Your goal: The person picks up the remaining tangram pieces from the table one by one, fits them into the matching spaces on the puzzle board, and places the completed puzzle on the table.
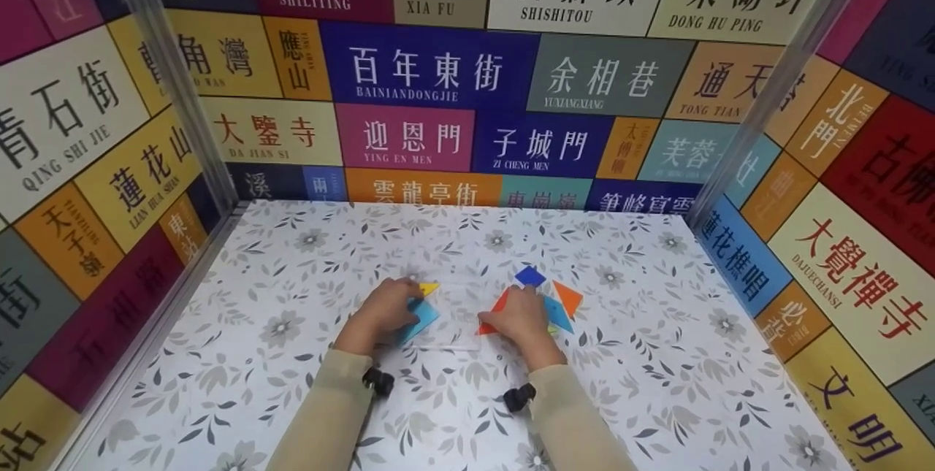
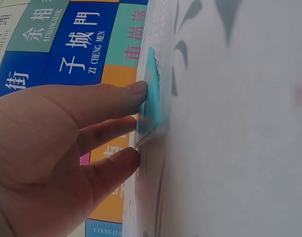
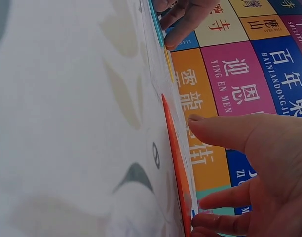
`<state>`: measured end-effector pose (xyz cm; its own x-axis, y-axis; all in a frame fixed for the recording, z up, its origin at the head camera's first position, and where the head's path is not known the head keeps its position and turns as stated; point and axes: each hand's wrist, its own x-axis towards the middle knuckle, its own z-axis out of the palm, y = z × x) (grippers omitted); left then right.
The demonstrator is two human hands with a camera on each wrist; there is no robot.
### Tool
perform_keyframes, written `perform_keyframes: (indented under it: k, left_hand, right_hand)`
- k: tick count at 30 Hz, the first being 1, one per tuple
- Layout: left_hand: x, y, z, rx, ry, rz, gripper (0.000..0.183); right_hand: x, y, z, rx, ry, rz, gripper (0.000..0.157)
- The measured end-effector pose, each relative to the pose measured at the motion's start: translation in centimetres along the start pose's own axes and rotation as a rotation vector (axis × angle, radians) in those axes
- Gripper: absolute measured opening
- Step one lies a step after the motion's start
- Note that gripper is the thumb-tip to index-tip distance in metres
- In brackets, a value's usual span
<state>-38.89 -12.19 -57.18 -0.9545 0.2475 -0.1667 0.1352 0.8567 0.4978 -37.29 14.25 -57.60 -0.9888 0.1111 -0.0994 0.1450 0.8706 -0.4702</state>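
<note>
My left hand (image 1: 384, 310) rests over a light blue tangram piece (image 1: 426, 318), and a yellow piece (image 1: 429, 287) shows just beyond its fingers. In the left wrist view the thumb touches the light blue piece (image 2: 152, 101), while the other fingertips are at the edge of a clear thin tray (image 2: 163, 123). Over a red-orange triangle (image 1: 494, 323) is my right hand (image 1: 521, 315). Seen from the right wrist, its thumb stands apart from the red-orange triangle (image 3: 176, 158) and the lower fingertips are right at its edge. Part of that triangle is hidden under the hand.
Around the right hand lie a dark blue square (image 1: 530, 276), an orange triangle (image 1: 569, 299), another blue piece (image 1: 558, 312) and a partly hidden green piece (image 1: 553, 329). The table (image 1: 292, 383) has a leaf pattern. Lettered panels (image 1: 431, 62) stand behind and at both sides.
</note>
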Motion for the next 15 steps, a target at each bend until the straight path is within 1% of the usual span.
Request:
perform_keyframes:
  k: [6,9,15]
  left_hand:
    - [-0.55,0.16,0.2,-0.033,-0.012,-0.032,0.039]
    - [-0.54,0.28,0.12,-0.025,-0.016,-0.036,0.04]
    - [-0.44,0.44,0.0,-0.019,-0.019,-0.026,0.041]
  right_hand:
    - [-0.35,-0.08,0.16,-0.051,-0.024,0.003,0.08]
    - [-0.23,-0.09,0.02,-0.066,-0.031,0.001,0.083]
    - [0.04,-0.02,-0.25,-0.032,-0.067,0.009,0.08]
